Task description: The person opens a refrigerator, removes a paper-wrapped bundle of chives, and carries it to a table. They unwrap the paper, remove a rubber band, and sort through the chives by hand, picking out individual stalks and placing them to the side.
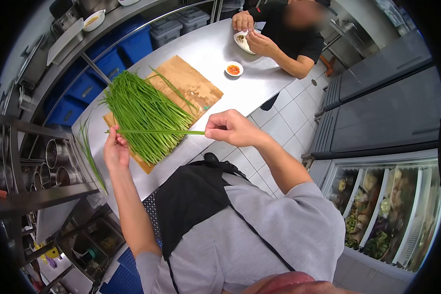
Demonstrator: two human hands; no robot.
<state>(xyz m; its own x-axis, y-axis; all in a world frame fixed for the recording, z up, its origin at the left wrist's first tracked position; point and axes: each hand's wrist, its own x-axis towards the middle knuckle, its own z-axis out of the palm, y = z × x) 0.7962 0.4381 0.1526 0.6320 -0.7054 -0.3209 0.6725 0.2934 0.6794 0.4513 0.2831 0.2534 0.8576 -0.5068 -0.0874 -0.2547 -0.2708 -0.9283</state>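
Note:
A single long green chive stalk (pixel 161 132) stretches level between my two hands, above the near part of a big pile of chives (pixel 142 110). My left hand (pixel 116 151) pinches its left end between thumb and fingers. At the other end, my right hand (pixel 234 128) has thumb and forefinger closed on the stalk's tip. The pile lies on a sheet of brown cardboard (pixel 206 93), cut ends toward me and leafy tips away. A few loose chives (pixel 87 152) lie on the steel table to the left, and others lie across the cardboard.
Across the steel table (pixel 208 44), a person in black (pixel 291 46) has both hands at a white bowl (pixel 243 43). A small dish of red sauce (pixel 233 69) stands nearby. Blue bins (pixel 134 41) sit under the back shelf; an open refrigerated drawer (pixel 377 210) is at right.

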